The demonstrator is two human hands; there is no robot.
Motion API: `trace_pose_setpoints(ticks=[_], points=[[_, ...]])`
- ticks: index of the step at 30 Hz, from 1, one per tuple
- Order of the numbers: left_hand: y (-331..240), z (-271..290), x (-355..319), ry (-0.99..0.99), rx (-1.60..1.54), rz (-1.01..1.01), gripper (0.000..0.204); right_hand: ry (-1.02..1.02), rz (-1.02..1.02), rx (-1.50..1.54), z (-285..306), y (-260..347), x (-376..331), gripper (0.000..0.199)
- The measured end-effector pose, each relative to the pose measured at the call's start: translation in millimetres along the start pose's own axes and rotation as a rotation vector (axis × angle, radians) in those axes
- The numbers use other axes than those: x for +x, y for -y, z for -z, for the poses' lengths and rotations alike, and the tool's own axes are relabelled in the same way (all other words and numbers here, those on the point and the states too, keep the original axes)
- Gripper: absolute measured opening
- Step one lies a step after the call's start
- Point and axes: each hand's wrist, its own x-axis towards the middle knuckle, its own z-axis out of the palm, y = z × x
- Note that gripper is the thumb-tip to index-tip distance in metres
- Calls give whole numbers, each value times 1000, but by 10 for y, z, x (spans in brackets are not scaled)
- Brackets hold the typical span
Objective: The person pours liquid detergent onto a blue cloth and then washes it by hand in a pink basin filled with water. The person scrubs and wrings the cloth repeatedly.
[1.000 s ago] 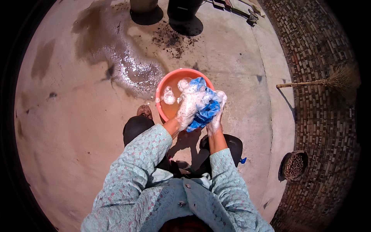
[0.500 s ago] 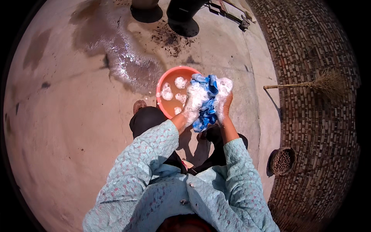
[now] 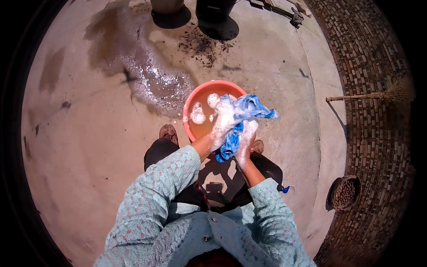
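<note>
A wet blue cloth (image 3: 253, 107) is bunched between my two foam-covered hands, over the right side of a pink basin (image 3: 188, 99). My left hand (image 3: 223, 122) is closed on the cloth's left side, its fingers buried in white suds. My right hand (image 3: 247, 133) grips it from the right and a little nearer to me. One end of the cloth spreads out beyond the hands to the right, and another part hangs down between my wrists. Brownish water with clumps of foam (image 3: 197, 115) shows in the basin's left half; the hands and cloth hide much of the rest.
My shoes stand on the concrete either side of the basin's near edge. Wet ground (image 3: 160, 82) lies beyond it, with two dark containers (image 3: 215, 11) at the far edge. On the right, a straw broom (image 3: 360, 97) and a basket of small round things (image 3: 346, 194) stand by a brick wall.
My right hand has come nearer to me and to the left. The cloth's far end has swung out to the right. The view has shifted a little, so the surroundings sit differently.
</note>
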Motion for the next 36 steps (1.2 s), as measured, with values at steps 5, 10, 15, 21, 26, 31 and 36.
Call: trace_pose_setpoints(ticks=[5, 10, 15, 21, 26, 31, 36], points=[[-61, 84, 18, 59, -475, 455, 7, 64, 452, -567, -123, -12, 63, 21], [220, -64, -126, 50, -238, 419, 23, -31, -66, 185, 185, -151, 668, 12], [166, 365, 218, 77, -337, 407, 26, 40, 653, -795, -367, 376, -53, 31], [243, 158, -185, 69, -289, 501, 30, -8, 86, -425, -62, 153, 621, 19], [210, 373, -77, 75, -328, 478, 34, 61, 11, -280, -180, -204, 213, 26], [818, 699, 170, 87, -323, 379, 34, 117, 520, -677, -226, 99, 139, 29], [216, 72, -177, 160, -242, 563, 42, -110, 91, -611, 64, 9, 587, 22]])
